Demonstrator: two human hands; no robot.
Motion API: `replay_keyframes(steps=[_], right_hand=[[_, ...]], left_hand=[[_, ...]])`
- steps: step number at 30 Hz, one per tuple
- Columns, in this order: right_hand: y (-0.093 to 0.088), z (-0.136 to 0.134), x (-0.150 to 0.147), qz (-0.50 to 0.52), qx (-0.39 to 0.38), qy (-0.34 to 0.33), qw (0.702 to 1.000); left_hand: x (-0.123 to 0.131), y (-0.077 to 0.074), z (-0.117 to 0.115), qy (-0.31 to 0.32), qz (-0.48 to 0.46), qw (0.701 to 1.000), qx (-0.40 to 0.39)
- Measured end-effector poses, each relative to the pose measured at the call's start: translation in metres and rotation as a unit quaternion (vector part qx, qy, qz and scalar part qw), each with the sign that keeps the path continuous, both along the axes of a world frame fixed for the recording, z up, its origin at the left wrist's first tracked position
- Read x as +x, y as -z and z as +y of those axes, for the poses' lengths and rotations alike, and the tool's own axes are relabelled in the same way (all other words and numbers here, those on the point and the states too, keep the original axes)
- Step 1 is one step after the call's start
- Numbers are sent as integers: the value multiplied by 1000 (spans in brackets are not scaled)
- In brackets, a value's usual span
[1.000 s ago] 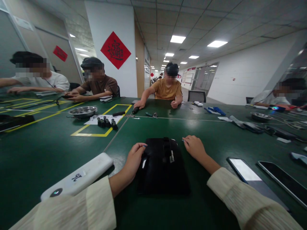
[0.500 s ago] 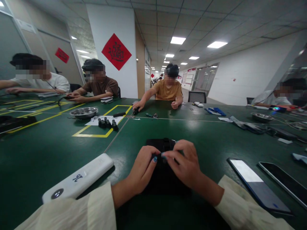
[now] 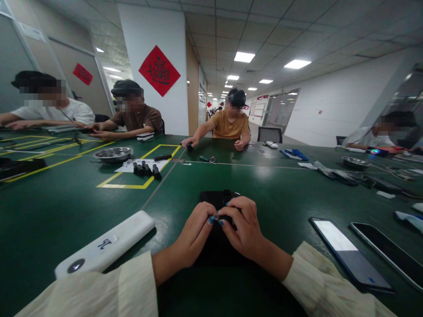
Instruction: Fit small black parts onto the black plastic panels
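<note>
A black, flat-looking item (image 3: 214, 248) lies on the green table in front of me, with a raised band at its far edge; its exact kind is hard to make out. Over its middle, my left hand (image 3: 194, 226) is closed in a pinch, thumb and forefinger together. My right hand (image 3: 244, 224) meets it there, fingers bent and closed, fingertips touching or nearly touching those of the left. Whatever small part lies between the fingertips is hidden. Both wrists rest close to the black item, in cream sleeves.
Left of my hands lies a white power bank (image 3: 109, 244). Two phones (image 3: 350, 255) lie to the right. Farther off are a metal bowl (image 3: 114, 155), several black cylindrical parts (image 3: 145, 170) and pliers (image 3: 207, 159). Across the table, a co-worker's hand (image 3: 191, 143) holds a dark object.
My right hand has moved slightly left and down, its fingers closing in against my left fingertips. The left hand stays nearly in place. The view has shifted a little.
</note>
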State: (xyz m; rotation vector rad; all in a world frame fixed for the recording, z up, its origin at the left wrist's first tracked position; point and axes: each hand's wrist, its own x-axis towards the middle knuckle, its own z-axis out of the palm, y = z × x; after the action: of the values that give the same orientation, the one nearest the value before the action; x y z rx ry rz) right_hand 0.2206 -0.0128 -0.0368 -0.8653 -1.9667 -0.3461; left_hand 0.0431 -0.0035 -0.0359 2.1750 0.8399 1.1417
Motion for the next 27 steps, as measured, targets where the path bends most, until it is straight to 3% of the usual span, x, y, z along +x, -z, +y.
replay_keyframes(steps=[5,10,14,17,19,22,24,27], right_hand=[[1,22,2,38,-83,56,994],[-7,42,5,71,-195,-38,977],[-9,46,19,146,-184,-62,970],[-3,50,36,241,-180,-58,952],[4,54,46,343,-221,-52,912],[15,57,51,494,-331,-45,802],[21,54,47,543,-392,-49,741],[31,47,34,574,-445,-89,681]], left_hand=[[1,6,9,-54,-53,995,-66],[-3,8,23,-149,-143,975,-81],[-11,9,37,-259,-260,929,-53],[-15,14,49,-295,-299,904,-76],[-16,18,55,-303,-296,898,-120],[-15,20,58,-295,-264,903,-164],[-13,19,56,-277,-229,918,-170],[-12,16,49,-245,-171,942,-155]])
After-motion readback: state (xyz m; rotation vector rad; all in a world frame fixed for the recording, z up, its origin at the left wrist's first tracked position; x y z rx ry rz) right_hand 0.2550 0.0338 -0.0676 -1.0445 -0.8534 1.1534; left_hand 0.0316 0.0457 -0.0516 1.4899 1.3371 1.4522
